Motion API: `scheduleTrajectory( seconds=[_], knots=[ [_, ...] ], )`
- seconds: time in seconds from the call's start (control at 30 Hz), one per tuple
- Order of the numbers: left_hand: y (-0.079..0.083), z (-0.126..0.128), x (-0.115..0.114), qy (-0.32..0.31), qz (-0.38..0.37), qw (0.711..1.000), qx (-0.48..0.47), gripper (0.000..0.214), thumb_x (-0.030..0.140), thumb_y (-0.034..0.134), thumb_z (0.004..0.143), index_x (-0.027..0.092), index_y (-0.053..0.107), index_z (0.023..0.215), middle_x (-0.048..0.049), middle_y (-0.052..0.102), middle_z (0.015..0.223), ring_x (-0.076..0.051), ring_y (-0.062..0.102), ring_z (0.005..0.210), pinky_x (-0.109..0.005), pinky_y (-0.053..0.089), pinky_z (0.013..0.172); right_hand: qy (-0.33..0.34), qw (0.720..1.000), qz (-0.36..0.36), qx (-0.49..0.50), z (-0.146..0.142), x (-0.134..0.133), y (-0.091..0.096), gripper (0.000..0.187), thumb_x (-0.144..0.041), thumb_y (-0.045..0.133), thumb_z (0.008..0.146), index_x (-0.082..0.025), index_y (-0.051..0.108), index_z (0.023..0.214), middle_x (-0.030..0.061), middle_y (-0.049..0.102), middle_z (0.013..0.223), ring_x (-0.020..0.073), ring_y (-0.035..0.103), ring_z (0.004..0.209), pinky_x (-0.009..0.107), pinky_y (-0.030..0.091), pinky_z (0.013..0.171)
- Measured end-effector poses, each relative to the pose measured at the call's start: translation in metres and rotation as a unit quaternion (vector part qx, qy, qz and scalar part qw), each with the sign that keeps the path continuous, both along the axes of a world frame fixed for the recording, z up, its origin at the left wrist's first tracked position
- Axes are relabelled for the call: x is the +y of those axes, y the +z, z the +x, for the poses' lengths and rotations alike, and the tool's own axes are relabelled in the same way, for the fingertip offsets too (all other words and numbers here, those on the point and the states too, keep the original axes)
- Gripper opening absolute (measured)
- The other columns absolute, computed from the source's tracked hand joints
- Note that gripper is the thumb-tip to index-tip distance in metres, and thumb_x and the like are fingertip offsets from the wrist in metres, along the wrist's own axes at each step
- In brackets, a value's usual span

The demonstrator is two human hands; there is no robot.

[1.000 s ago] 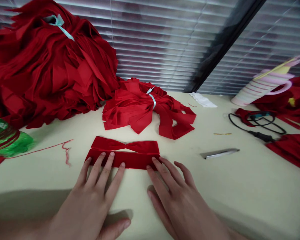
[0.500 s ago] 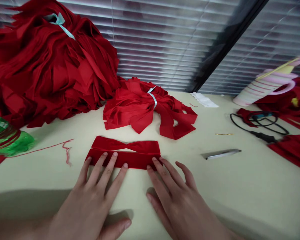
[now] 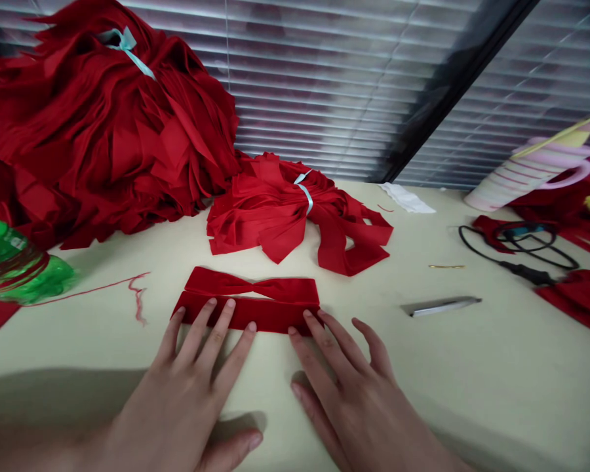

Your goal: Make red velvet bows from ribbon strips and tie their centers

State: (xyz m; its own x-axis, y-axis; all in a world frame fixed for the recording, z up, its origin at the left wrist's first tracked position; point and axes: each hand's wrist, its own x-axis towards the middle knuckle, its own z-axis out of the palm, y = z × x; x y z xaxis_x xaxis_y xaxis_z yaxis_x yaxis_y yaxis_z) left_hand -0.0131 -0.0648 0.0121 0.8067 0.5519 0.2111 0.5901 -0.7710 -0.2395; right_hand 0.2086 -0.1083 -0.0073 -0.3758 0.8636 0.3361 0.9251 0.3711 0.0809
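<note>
We inspected a cream tabletop (image 3: pixel 476 393) carrying the following. At far left lies a large heap of red fabric strips (image 3: pixel 103 131), tied with pale blue ribbon. Before it sits a smaller tied bundle of red strips (image 3: pixel 285 216). Front centre, two red velvet bands (image 3: pixel 250 308) lie one against the other. We also logged a green plastic bottle (image 3: pixel 14 262) on its side, a loose red thread (image 3: pixel 93 292), a white cloth scrap (image 3: pixel 407 198), a slim silver implement (image 3: pixel 442 306), a thin gold pin (image 3: pixel 446 266), a black cable (image 3: pixel 516 252), and a pink-striped cup (image 3: pixel 531 174), tilted.
</note>
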Motion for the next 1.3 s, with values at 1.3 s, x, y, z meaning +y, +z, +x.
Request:
scheduleTrajectory(
  seconds=[1.3],
  knots=[
    [0.0021, 0.0026, -0.0013, 0.008, -0.041, 0.999, -0.001, 0.077, 0.064, 0.035, 0.084, 0.009, 0.037, 0.137, -0.0245, 0.044, 0.134, -0.044, 0.045, 0.119, -0.06, 0.042, 0.083, 0.002, 1.0, -0.003, 0.009, 0.0005, 0.0009, 0.0025, 0.038, -0.042, 0.043, 0.09, -0.021, 0.06, 0.117, 0.0102, 0.056, 0.128, 0.0294, 0.047, 0.121, 0.051, 0.029, 0.099]
  ],
)
